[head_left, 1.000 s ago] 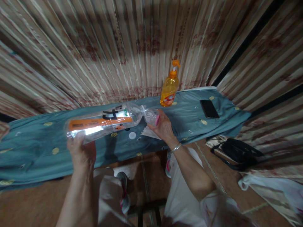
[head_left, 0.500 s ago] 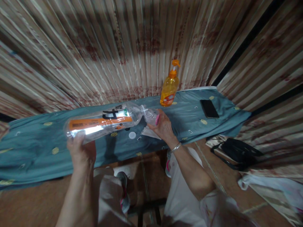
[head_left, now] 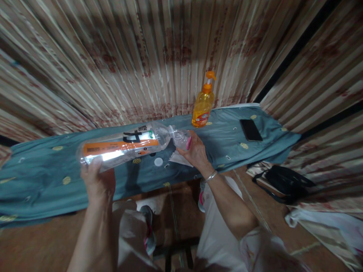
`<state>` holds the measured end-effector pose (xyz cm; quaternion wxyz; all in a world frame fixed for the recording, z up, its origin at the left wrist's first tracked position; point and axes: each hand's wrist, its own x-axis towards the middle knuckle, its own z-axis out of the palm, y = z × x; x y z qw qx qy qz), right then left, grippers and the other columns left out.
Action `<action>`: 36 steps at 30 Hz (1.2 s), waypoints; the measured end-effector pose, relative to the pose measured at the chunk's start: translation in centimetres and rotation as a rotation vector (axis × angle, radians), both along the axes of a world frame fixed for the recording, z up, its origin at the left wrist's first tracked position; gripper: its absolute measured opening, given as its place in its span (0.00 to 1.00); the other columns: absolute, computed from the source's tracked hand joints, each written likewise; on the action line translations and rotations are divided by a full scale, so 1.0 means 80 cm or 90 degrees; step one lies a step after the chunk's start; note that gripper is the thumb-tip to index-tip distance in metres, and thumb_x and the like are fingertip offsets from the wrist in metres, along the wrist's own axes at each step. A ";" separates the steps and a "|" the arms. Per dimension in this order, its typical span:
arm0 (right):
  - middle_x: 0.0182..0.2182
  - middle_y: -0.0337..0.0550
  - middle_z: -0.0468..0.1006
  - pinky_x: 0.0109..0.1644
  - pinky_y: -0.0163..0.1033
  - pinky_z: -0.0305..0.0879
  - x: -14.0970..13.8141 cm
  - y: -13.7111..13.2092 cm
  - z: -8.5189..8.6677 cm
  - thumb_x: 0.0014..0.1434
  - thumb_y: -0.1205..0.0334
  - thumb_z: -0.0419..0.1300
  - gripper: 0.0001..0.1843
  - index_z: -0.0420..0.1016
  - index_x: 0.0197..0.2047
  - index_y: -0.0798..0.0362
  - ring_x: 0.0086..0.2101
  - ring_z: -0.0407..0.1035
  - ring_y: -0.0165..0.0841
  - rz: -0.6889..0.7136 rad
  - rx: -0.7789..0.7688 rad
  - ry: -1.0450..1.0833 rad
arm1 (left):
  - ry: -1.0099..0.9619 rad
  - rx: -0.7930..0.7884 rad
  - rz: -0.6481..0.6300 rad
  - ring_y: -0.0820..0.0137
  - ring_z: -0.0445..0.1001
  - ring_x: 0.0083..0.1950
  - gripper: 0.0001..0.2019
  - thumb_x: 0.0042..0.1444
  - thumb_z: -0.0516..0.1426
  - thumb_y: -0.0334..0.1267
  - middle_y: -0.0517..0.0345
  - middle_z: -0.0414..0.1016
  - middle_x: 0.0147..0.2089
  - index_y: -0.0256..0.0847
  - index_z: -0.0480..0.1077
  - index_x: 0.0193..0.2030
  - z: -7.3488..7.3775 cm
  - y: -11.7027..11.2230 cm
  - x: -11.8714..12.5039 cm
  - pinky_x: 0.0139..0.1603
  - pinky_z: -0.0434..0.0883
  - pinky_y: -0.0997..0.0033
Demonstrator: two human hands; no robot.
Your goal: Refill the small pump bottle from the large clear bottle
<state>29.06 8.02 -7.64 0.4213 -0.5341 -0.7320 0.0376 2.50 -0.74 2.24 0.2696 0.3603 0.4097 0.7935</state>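
Observation:
A large clear plastic bottle (head_left: 119, 145) with an orange and white label lies nearly level in the air, its neck tilted slightly up to the right. My left hand (head_left: 98, 179) is closed round its base end, thumb on the near side. My right hand (head_left: 195, 151) grips a small clear plastic piece shaped like a cup or bottle top (head_left: 180, 138), which meets the bottle's mouth. A pink spot shows beside the right fingers. Below, on the cloth, lie a white cap (head_left: 158, 162) and a pale paper piece (head_left: 181, 158), partly behind my right hand.
An orange pump bottle (head_left: 203, 105) stands at the back of the teal cloth-covered table (head_left: 42, 162). A black phone (head_left: 251, 130) lies on its right part. Striped curtains (head_left: 141, 56) hang behind. A black bag (head_left: 286, 181) rests at lower right.

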 end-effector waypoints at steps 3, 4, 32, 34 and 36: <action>0.54 0.62 0.80 0.57 0.59 0.77 0.000 0.000 -0.001 0.56 0.51 0.75 0.42 0.61 0.65 0.57 0.53 0.78 0.53 -0.001 0.012 0.001 | 0.005 -0.007 0.004 0.57 0.80 0.56 0.34 0.36 0.74 0.46 0.56 0.83 0.50 0.48 0.77 0.55 0.000 0.000 0.000 0.61 0.75 0.56; 0.54 0.62 0.80 0.57 0.59 0.77 0.000 0.001 -0.001 0.55 0.51 0.76 0.42 0.61 0.65 0.57 0.53 0.78 0.53 -0.003 0.014 0.001 | 0.006 -0.009 0.004 0.57 0.80 0.56 0.34 0.36 0.74 0.46 0.56 0.83 0.50 0.48 0.77 0.55 0.000 0.000 0.000 0.61 0.75 0.56; 0.54 0.63 0.80 0.59 0.59 0.77 0.000 0.000 0.001 0.56 0.53 0.74 0.40 0.60 0.64 0.56 0.53 0.78 0.53 0.001 -0.001 0.009 | 0.010 -0.013 0.002 0.54 0.80 0.56 0.36 0.36 0.74 0.48 0.55 0.83 0.51 0.48 0.77 0.56 -0.001 -0.002 0.000 0.62 0.74 0.52; 0.55 0.63 0.80 0.59 0.59 0.76 0.000 0.000 0.002 0.55 0.55 0.75 0.42 0.59 0.64 0.56 0.54 0.78 0.53 0.004 -0.004 0.009 | 0.015 -0.018 0.005 0.54 0.80 0.57 0.35 0.35 0.74 0.48 0.55 0.83 0.51 0.48 0.78 0.54 0.000 -0.002 0.000 0.63 0.73 0.52; 0.55 0.63 0.80 0.60 0.59 0.76 0.001 -0.001 0.003 0.54 0.55 0.76 0.42 0.59 0.64 0.56 0.54 0.78 0.53 0.007 -0.011 0.009 | 0.012 -0.016 0.007 0.54 0.79 0.58 0.34 0.35 0.75 0.48 0.55 0.83 0.51 0.47 0.78 0.53 0.000 -0.002 0.000 0.64 0.73 0.54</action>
